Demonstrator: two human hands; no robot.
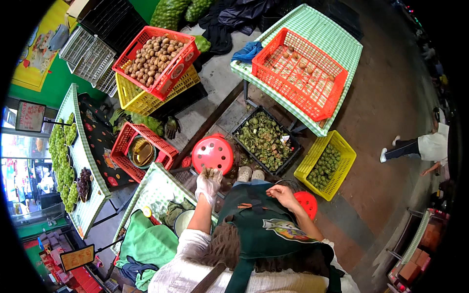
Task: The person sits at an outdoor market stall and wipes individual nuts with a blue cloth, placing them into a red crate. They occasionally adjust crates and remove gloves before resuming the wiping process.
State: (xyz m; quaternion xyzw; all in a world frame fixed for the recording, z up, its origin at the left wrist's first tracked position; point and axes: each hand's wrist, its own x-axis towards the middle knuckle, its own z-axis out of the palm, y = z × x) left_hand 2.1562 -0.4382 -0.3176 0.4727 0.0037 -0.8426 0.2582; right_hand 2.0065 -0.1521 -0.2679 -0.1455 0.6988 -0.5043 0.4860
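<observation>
My left hand wears a thin translucent glove with darkened fingertips. Its fingers stretch forward beside a round red stool with holes in its top; I see nothing held. Bare, my right hand is over the right side of my dark green apron, with curled fingers; anything inside them is hidden. Beyond my shoes stands a black crate full of green-brown husk pieces. To its right, a yellow crate contains small round green produce. Another red stool shows beside my right forearm.
A red crate with several walnuts rests on the checkered table. Upper left, a red crate heaped with walnuts sits on a yellow crate. Grapes line the left stand. A person is at far right.
</observation>
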